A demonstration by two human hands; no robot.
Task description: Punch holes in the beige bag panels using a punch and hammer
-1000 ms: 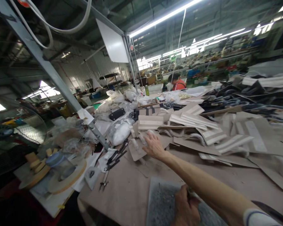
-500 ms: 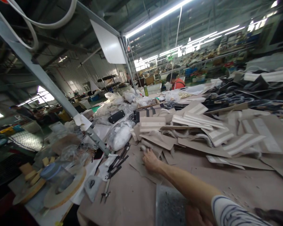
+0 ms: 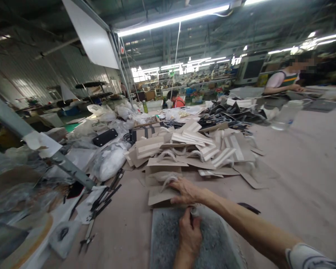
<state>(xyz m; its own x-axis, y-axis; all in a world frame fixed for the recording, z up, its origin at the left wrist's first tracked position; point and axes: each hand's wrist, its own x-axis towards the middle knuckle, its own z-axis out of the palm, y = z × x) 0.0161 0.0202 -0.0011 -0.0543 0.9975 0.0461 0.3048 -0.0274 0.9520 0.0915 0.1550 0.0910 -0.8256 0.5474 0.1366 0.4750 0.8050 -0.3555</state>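
Note:
My right hand (image 3: 187, 190) reaches in from the right. Its fingers are at a pale strap loop (image 3: 169, 181) on a beige board panel (image 3: 159, 196), with the thumb lower, by the panel's edge. Below it, my left hand (image 3: 189, 233) is closed, thumb and fingers around a small pale round piece (image 3: 194, 211) whose kind I cannot make out. That hand is over a dark grey, speckled slab (image 3: 165, 239), whose far edge meets the panel. Behind them lies a heap of beige panels (image 3: 190, 144) with white strips and strap loops.
Black strips (image 3: 103, 200) and a metal caliper-like tool (image 3: 87, 239) lie left. Plastic bags (image 3: 110, 160) and a slanted metal post (image 3: 70, 172) stand beyond. A dark curved piece (image 3: 249, 208) is right, a clear jug (image 3: 287, 116) farther back. A co-worker (image 3: 284, 80) works far right.
The view has turned right. My right hand and the beige panel have come nearer, to the slab's far edge. My left hand has come into plain sight over the slab.

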